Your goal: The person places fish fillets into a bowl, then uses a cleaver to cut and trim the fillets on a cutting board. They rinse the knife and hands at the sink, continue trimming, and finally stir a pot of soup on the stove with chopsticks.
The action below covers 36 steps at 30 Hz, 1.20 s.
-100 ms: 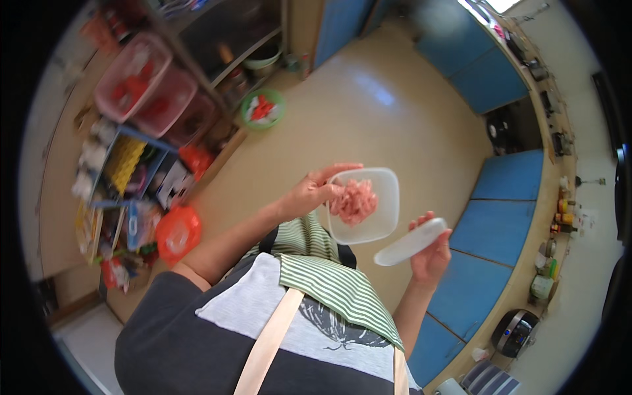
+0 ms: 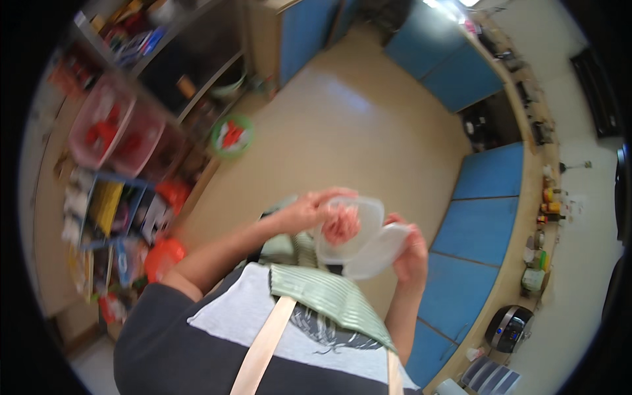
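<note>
A translucent square food container [image 2: 370,217] is held in front of my body by my left hand [image 2: 311,208], with fingers and thumb gripping its left side. Inside, toward that side, lies a clump of pink raw meat [image 2: 341,227]. My right hand [image 2: 412,254] grips a whitish translucent lid [image 2: 376,255] by its right edge. The lid is tilted and overlaps the container's lower right edge from this view; whether the two touch, I cannot tell. The container's top remains uncovered.
Blue cabinets [image 2: 464,283] run along the right under a counter holding bottles and a black rice cooker [image 2: 509,328]. To the left stand pink bins [image 2: 99,125], a blue rack [image 2: 89,204] and red bags [image 2: 164,258]. A green basin [image 2: 232,136] sits beyond on the beige floor [image 2: 309,145].
The lid has come closer to the container and turned its broad face more into view. My view has shifted, so the room's items appear farther left.
</note>
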Motion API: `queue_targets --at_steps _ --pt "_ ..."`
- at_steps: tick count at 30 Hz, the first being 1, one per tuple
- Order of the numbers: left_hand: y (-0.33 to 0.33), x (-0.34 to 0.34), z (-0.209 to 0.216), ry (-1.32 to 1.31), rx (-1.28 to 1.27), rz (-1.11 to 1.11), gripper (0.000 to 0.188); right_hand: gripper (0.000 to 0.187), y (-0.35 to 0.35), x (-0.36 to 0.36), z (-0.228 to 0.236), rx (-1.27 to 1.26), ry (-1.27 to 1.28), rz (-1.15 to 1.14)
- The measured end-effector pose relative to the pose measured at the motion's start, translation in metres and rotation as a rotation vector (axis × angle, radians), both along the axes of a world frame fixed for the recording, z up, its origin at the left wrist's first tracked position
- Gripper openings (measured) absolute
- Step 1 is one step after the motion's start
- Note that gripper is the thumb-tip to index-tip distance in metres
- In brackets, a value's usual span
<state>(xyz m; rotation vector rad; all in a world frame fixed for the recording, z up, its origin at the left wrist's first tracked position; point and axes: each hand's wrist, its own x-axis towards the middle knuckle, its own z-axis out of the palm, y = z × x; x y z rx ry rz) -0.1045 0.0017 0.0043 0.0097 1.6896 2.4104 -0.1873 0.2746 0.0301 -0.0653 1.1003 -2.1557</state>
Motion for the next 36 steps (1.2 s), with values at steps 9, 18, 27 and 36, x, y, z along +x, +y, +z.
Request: queue_targets --at_steps 9,18,27,36 --pt "0.057 -0.274 0.004 -0.076 -0.165 -0.505 0.043 0.019 0.009 -0.182 -0.016 0.432 0.085 -0.428" --pt "0.141 -0.547 0.016 -0.221 -0.282 -0.557 0.051 0.028 0.077 -0.43 -0.053 0.582 0.06 -0.581" --pt "0.186 -0.75 0.005 -0.152 -0.373 -0.447 0.066 0.034 0.128 -0.671 -0.06 0.645 0.139 -0.467" --pt "0.191 -1.034 -0.012 -0.075 -0.115 -0.463 0.061 0.071 0.167 -0.919 -0.04 0.274 -0.079 -0.069"
